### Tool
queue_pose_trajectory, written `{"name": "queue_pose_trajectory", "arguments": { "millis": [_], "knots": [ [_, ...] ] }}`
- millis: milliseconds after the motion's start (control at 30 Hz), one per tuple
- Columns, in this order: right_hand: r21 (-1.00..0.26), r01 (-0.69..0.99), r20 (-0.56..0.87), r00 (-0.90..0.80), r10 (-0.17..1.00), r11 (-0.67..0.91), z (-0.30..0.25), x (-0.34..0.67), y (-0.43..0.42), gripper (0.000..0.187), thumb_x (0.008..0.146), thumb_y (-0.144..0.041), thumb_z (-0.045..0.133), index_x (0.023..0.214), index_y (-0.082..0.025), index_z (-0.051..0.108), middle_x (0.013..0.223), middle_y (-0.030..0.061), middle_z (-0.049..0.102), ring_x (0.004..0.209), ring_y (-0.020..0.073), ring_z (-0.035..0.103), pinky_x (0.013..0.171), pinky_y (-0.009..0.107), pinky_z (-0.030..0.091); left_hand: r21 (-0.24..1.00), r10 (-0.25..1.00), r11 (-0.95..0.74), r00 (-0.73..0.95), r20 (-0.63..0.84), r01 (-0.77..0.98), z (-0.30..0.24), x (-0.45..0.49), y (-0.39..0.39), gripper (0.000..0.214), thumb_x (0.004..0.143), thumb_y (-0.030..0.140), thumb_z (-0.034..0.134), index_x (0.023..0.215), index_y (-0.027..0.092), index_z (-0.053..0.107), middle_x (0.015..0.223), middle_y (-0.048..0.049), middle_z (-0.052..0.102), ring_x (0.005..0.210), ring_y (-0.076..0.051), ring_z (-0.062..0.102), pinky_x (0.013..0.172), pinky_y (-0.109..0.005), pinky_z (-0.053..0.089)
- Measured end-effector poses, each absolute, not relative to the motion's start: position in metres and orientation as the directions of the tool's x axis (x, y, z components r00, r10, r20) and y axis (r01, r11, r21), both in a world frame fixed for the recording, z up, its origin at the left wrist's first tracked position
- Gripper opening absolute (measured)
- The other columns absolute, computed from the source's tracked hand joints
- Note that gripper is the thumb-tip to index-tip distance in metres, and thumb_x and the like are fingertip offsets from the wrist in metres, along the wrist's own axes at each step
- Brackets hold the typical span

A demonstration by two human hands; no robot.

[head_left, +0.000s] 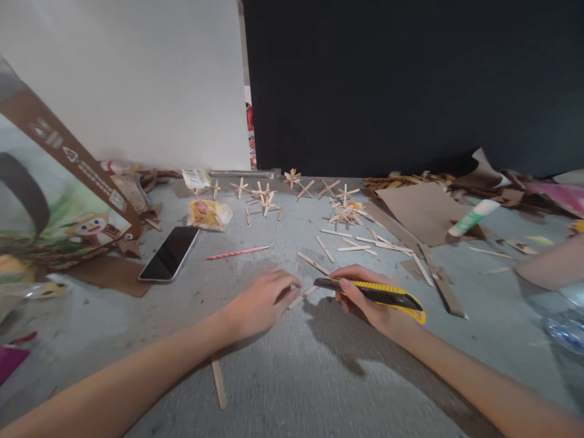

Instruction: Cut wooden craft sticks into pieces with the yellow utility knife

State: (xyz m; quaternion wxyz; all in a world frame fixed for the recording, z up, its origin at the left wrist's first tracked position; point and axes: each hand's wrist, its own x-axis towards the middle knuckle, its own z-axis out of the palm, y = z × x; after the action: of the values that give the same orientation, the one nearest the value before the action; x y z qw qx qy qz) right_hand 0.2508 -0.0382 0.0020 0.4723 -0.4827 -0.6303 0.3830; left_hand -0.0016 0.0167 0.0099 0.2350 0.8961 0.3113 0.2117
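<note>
My right hand (360, 298) is closed around a yellow and black box cutter (383, 295), its dark front end pointing left. Below that end, a wooden craft stick (308, 294) lies slanted on the grey table. My left hand (269, 298) has curled fingers, with thumb and fingertips at the left part of this stick; the exact contact is partly hidden. Just beyond the hands lies another craft stick (313, 263). A single craft stick (218, 383) lies near my left forearm, which covers its upper end.
Several star-shaped stick pieces (264, 194) stand at the back, with loose sticks (381, 243) to the right. A phone (170, 254), a pink striped pen-like stick (238, 252) and a paper bag (77, 176) are left. Cardboard (417, 210) and a glue stick (474, 218) lie right.
</note>
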Motion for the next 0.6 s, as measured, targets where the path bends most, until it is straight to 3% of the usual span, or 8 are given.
{"name": "queue_pose_trajectory", "arguments": {
  "millis": [167, 300, 600],
  "knots": [
    [-0.894, 0.351, 0.248, -0.127, 0.961, 0.277, 0.0069, 0.2515, -0.0383, 0.034, 0.092, -0.055, 0.068, 0.095, -0.022, 0.074, 0.065, 0.0006, 0.068, 0.050, 0.0135, 0.059, 0.047, 0.024, 0.046, 0.515, 0.621, -0.727, 0.754, 0.212, 0.454, 0.0110, -0.0039, 0.0245, 0.032, 0.100, 0.033, 0.060, 0.131, 0.029, 0.070, 0.125, -0.0092, 0.064, 0.124, -0.027, 0.051, 0.108, -0.045, 0.042],
    [-0.881, 0.386, 0.253, -0.100, 0.962, 0.272, 0.0027, 0.2554, -0.0375, 0.035, 0.097, -0.054, 0.062, 0.086, -0.022, 0.073, 0.061, -0.0001, 0.067, 0.048, 0.0125, 0.059, 0.048, 0.023, 0.046, 0.466, 0.593, -0.747, 0.792, 0.144, 0.475, 0.0140, -0.0039, 0.0221, 0.031, 0.102, 0.031, 0.056, 0.128, 0.036, 0.073, 0.134, -0.0077, 0.062, 0.131, -0.030, 0.046, 0.110, -0.051, 0.038],
    [-0.914, 0.308, 0.195, -0.237, 0.952, 0.264, 0.0017, 0.2496, -0.0340, 0.035, 0.099, -0.051, 0.060, 0.101, -0.021, 0.078, 0.069, 0.0034, 0.073, 0.058, 0.0153, 0.069, 0.058, 0.024, 0.057, 0.452, 0.686, -0.675, 0.722, 0.090, 0.584, 0.0176, 0.0021, 0.0180, 0.036, 0.090, 0.042, 0.073, 0.126, 0.035, 0.075, 0.142, -0.0079, 0.061, 0.136, -0.033, 0.046, 0.112, -0.053, 0.035]
  ]
}}
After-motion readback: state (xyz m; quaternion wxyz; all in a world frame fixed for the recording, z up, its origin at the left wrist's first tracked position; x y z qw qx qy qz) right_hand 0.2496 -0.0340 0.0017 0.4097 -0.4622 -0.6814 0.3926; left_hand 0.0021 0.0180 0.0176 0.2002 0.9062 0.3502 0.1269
